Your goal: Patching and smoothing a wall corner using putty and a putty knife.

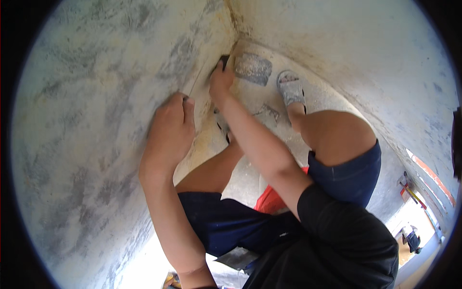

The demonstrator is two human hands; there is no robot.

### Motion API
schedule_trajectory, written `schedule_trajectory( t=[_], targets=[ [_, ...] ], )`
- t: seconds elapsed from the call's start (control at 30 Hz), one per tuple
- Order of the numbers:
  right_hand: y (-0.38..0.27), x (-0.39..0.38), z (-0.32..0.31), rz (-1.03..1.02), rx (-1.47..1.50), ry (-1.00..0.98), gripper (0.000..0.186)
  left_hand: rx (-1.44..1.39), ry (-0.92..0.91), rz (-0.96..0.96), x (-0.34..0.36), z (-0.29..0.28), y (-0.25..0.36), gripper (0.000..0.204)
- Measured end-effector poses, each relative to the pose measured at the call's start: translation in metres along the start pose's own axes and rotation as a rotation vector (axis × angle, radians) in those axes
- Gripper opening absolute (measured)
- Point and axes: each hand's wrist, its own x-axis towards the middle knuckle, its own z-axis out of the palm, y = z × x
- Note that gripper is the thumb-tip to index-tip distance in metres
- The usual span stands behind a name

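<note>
Governing relation: the dark block sits at the fingertips of the right hand, on the side toward the room's corner, close against the foot of the left-hand wall; the right hand is by far the nearer of the two, the left hand standing lower along the same wall, apart from the block. The block's long axis is largely covered by the fingers and cannot be certified; a thin line slants from near the left fingers up toward the corner, passing to the wall side of the right hand; whether it is string or a mark on the plaster, I cannot tell.

State of hands: the right is grasping the block, thumb laid along it; the left rests against the wall with its fingers bent inward; whether it is clenched on anything, I cannot tell.

Count: bare hands, two; dark block, one; thin line, one; rough grey patch on the floor, one, just beside the block; smaller grey piece, one, beyond the right forearm; sandals, two, the left partly hidden; red item below the right forearm, one; second person, one, at the far right, well apart from the work.
</note>
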Motion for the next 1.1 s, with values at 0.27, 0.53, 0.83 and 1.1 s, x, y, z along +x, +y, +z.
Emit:
schedule_trajectory(
  t=[0.27, 0.53, 0.83, 1.1],
  targets=[
    [0.009, -0.046, 0.003, -0.159, -0.146, 0.003, 0.041, -0.064, 0.002, -0.041, 0.006, -0.005, 0.008, 0.028],
    [0.006, -0.074, -0.008, -0.102, -0.096, -0.097, 0.041, 0.06, 0.011, -0.028, 0.011, 0.007, -0.002, 0.027],
    [0.031, -0.043, -0.005, -0.391, -0.138, 0.06, 0.04, 0.02, 0.002, -0.018, 0.024, 0.012, 0.025, 0.029],
    [-0.003, -0.049, -0.006, -0.079, -0.033, -0.027, 0.035, 0.061, 0.029, -0.021, 0.018, 0.015, 0.0, 0.03]
  ],
)
